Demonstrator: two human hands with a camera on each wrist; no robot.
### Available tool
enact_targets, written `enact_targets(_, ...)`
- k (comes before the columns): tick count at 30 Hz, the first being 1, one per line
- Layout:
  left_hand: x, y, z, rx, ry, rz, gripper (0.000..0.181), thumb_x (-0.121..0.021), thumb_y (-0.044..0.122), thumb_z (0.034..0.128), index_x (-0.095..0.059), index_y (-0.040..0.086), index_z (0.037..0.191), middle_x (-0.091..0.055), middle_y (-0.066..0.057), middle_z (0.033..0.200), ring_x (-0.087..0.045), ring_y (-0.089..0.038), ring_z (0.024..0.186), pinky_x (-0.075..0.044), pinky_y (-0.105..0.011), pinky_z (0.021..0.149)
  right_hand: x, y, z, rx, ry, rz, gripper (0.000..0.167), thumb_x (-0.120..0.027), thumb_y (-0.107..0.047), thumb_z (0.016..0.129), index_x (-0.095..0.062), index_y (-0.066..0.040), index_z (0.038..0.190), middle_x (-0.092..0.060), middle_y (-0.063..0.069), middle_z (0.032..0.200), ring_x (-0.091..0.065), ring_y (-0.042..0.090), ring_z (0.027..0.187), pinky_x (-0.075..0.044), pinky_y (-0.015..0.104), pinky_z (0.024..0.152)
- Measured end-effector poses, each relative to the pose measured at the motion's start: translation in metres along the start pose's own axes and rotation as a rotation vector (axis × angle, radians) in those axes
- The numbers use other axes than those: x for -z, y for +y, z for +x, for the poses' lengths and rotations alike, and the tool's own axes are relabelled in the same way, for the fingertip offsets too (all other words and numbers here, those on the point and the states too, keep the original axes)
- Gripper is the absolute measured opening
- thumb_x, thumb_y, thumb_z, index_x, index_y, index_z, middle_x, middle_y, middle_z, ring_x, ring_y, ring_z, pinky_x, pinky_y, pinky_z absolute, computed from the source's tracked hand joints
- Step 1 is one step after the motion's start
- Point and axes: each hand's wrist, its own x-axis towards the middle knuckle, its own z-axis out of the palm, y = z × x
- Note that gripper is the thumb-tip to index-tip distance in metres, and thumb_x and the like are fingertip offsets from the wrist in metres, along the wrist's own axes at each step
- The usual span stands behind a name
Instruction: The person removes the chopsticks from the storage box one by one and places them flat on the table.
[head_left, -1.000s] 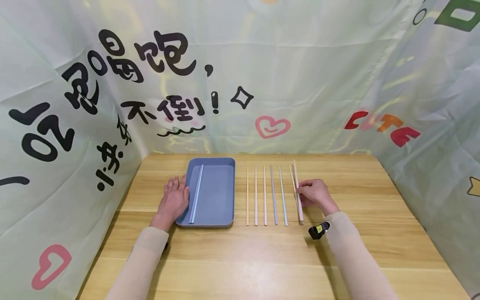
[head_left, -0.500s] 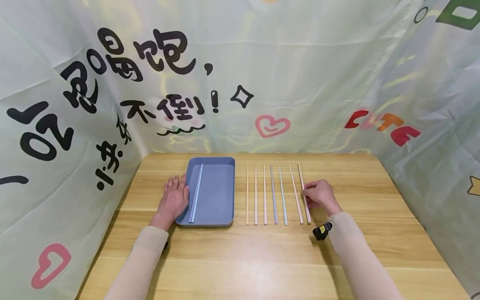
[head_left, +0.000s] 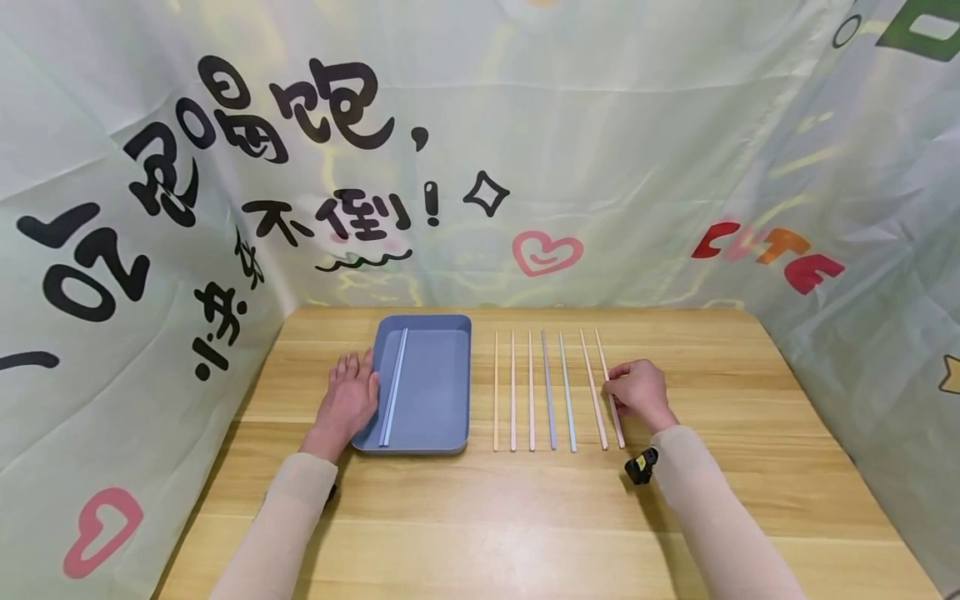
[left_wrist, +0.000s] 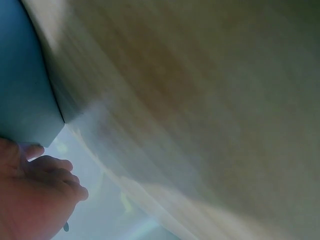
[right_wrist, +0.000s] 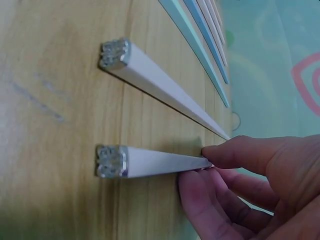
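Observation:
My left hand (head_left: 347, 400) lies with straight fingers against the left rim of a blue tray (head_left: 438, 387). Two pale blue chopsticks (head_left: 393, 387) lie side by side in that tray, near its left wall. At the right end of a row on the table, my right hand (head_left: 641, 393) pinches a pale pink chopstick (right_wrist: 160, 162) between thumb and fingers. Its silver-capped end points toward the right wrist camera. Another pale pink chopstick (head_left: 593, 389) lies just left of it, apart and slightly slanted. In the left wrist view the hand (left_wrist: 37, 195) touches the tray's edge.
Left of the pink pair lie a light blue chopstick (head_left: 567, 392), a violet-blue chopstick (head_left: 550, 392), two pink ones and a yellowish chopstick (head_left: 496, 392), spaced apart. A printed cloth (head_left: 637, 167) surrounds the wooden table (head_left: 510, 525) at the back and sides.
A bundle of chopsticks under my right hand has separated into two pink ones lying apart, and the right hand has shifted slightly right. The left hand and tray have stayed put.

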Motion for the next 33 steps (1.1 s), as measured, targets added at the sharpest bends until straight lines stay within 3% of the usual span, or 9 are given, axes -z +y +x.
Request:
enact_targets(5,0.001,0.000,0.000,-0.005,0.008,0.009,0.060,-0.028,0.027,0.1145,-0.022,-0.003,0.166,-0.026,-0.040,0.165,-0.020,-0.058,0.156,-0.016,-0.068,0.129,0.000,-0.006,-0.003,0.024,0.027,-0.094,0.027,-0.071,-0.010,0.093,-0.072,0.007,0.114,-0.073,0.014,0.083,-0.068,0.015,0.058,-0.060,0.029,0.053)
enact_targets(10,0.003,0.000,0.000,0.001,0.007,0.013,0.060,-0.029,0.028,0.1145,-0.023,-0.002,0.166,-0.026,-0.039,0.166,-0.020,-0.057,0.156,-0.016,-0.068,0.129,-0.004,-0.027,-0.009,0.087,0.073,-0.158,0.036,-0.070,-0.020,0.097,-0.071,0.006,0.122,-0.078,0.022,0.099,-0.071,0.020,0.059,-0.054,0.028,0.052)
enact_targets(15,0.002,-0.002,0.001,0.000,0.014,0.013,0.059,-0.030,0.027,0.1145,-0.023,-0.002,0.166,-0.026,-0.040,0.165,-0.020,-0.058,0.156,-0.016,-0.068,0.129,-0.024,-0.060,-0.010,0.174,0.054,-0.070,0.038,-0.067,-0.019,0.099,-0.071,0.009,0.125,-0.077,0.027,0.101,-0.075,0.027,0.064,-0.062,0.032,0.060)
enact_targets(19,0.001,-0.002,0.000,0.000,0.018,0.011,0.059,-0.030,0.027,0.1144,-0.023,-0.002,0.166,-0.026,-0.040,0.165,-0.021,-0.058,0.156,-0.016,-0.068,0.129,-0.048,-0.087,-0.012,0.185,-0.031,0.077,0.036,-0.068,-0.019,0.100,-0.071,0.007,0.124,-0.076,0.028,0.109,-0.078,0.036,0.084,-0.067,0.043,0.075)
enact_targets(23,0.001,-0.001,-0.001,0.002,0.019,0.004,0.060,-0.031,0.027,0.1144,-0.023,-0.002,0.166,-0.027,-0.040,0.165,-0.021,-0.058,0.156,-0.017,-0.068,0.129,-0.072,-0.110,-0.019,0.171,-0.118,0.149,0.036,-0.069,-0.020,0.101,-0.070,0.005,0.127,-0.074,0.026,0.121,-0.076,0.043,0.102,-0.067,0.045,0.081)
enact_targets(28,0.002,0.002,-0.001,0.006,0.018,0.001,0.059,-0.032,0.026,0.1143,-0.023,-0.001,0.166,-0.027,-0.039,0.165,-0.022,-0.057,0.156,-0.017,-0.068,0.129,-0.101,-0.137,-0.028,0.170,-0.183,0.192,0.035,-0.071,-0.019,0.099,-0.071,0.004,0.126,-0.074,0.025,0.119,-0.075,0.044,0.104,-0.066,0.046,0.083)
enact_targets(33,0.003,0.003,0.000,0.015,-0.003,0.009,0.059,-0.032,0.027,0.1146,-0.023,0.000,0.167,-0.026,-0.038,0.166,-0.021,-0.056,0.157,-0.016,-0.067,0.130,-0.130,-0.156,-0.038,0.205,-0.197,0.180,0.029,-0.072,-0.017,0.098,-0.075,0.002,0.119,-0.077,0.023,0.111,-0.077,0.040,0.093,-0.067,0.046,0.079)
